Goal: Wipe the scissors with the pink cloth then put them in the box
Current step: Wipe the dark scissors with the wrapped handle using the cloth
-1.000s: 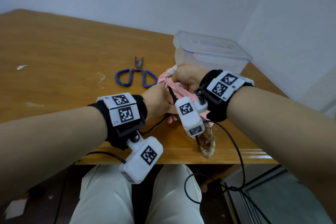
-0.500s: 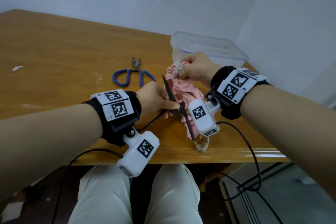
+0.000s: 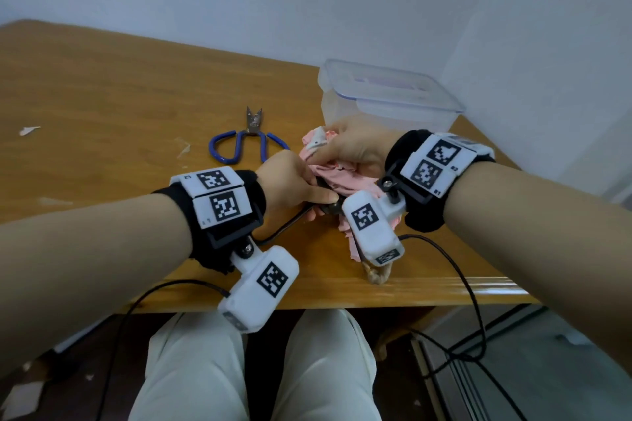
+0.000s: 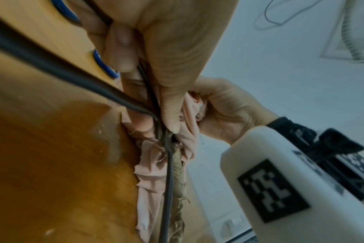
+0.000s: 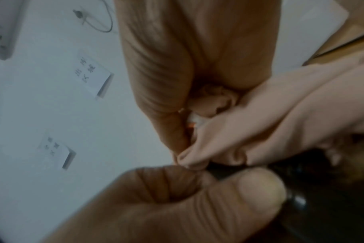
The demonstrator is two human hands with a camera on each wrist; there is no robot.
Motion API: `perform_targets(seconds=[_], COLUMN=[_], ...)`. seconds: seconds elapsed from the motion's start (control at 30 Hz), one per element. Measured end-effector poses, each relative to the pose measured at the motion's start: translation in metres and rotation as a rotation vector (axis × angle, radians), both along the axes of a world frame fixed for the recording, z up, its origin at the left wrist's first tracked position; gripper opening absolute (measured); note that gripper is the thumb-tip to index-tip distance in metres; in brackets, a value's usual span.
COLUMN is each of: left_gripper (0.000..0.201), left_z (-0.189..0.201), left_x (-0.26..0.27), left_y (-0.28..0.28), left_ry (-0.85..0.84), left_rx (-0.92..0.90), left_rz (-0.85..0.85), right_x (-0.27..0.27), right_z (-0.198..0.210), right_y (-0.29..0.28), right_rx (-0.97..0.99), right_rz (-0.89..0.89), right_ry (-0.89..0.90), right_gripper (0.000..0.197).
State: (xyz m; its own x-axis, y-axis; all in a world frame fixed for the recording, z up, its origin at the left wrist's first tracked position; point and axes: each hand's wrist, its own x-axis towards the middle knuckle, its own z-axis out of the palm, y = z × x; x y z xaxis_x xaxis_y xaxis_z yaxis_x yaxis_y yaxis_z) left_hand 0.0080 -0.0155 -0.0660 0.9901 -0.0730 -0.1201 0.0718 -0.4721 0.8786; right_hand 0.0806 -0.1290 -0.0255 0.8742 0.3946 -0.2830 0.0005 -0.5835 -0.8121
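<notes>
Wiping continued. Head view: right hand (image 3: 355,150), bunching pink cloth (image 3: 337,178), slid back down over dark scissors (image 3: 326,207) pinched by left hand (image 3: 294,181); blade exposed half second earlier was covered again. Box (image 3: 390,96) empty behind, blue scissors (image 3: 246,143) unwiped on tabletop (image 3: 102,96). Left wrist view: fingers (image 4: 168,105) clamped handle near pivot. Right wrist view: cloth gripped, blurred.

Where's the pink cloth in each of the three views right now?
Head: pink cloth centre, bunched under the right hand.
Left wrist: centre, hanging down the table edge.
Right wrist: right of centre, filling that side.
Shared landmark: the right hand gripping it.
</notes>
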Motion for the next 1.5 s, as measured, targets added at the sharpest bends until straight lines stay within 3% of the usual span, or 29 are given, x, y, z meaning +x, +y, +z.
perform_targets(seconds=[0.17, 0.3, 0.47, 0.6, 0.73, 0.8, 0.9, 1.1, 1.23, 1.37, 1.5], left_gripper=[0.027, 0.025, 0.024, 0.021, 0.024, 0.025, 0.030, 0.027, 0.023, 0.021, 0.029], left_z=[0.003, 0.000, 0.001, 0.001, -0.004, -0.004, -0.002, -0.001, 0.001, 0.003, -0.001], left_x=[-0.004, -0.008, -0.005, -0.004, -0.001, 0.000, 0.001, 0.001, 0.004, 0.002, 0.004], left_y=[-0.002, -0.005, -0.004, -0.002, -0.004, -0.004, -0.005, 0.000, 0.001, 0.000, 0.002], left_ry=[-0.027, -0.010, 0.011, 0.019, -0.004, -0.017, -0.028, -0.040, -0.036, -0.022, -0.048], left_rx=[0.030, 0.050, -0.019, -0.047, -0.049, -0.054, -0.018, 0.023, 0.045, 0.036, -0.033], left_rz=[-0.036, -0.076, -0.045, -0.013, 0.029, 0.027, -0.005, -0.010, 0.004, -0.024, 0.014], right_x=[0.000, 0.009, 0.028, 0.023, 0.011, 0.005, 0.011, 0.010, 0.007, 0.018, 0.032], right_z=[-0.004, 0.002, 0.006, 0.007, 0.009, 0.007, 0.001, 0.001, 0.007, 0.008, 0.011], right_y=[0.015, 0.007, -0.011, -0.020, -0.013, -0.008, -0.003, 0.007, 0.008, 0.002, -0.011], right_rx=[-0.091, -0.002, 0.031, 0.090, 0.084, 0.006, -0.080, 0.039, 0.150, 0.150, 0.073], right_rz=[-0.008, -0.046, -0.325, -0.319, -0.105, -0.033, -0.077, -0.175, -0.194, -0.307, -0.400], right_ry=[-0.144, -0.138, -0.323, -0.102, 0.080, 0.062, -0.022, 0.018, 0.018, -0.138, -0.125], right_gripper=[0.008, 0.019, 0.023, 0.009, 0.010, 0.015, 0.027, 0.021, 0.032, 0.024, 0.014])
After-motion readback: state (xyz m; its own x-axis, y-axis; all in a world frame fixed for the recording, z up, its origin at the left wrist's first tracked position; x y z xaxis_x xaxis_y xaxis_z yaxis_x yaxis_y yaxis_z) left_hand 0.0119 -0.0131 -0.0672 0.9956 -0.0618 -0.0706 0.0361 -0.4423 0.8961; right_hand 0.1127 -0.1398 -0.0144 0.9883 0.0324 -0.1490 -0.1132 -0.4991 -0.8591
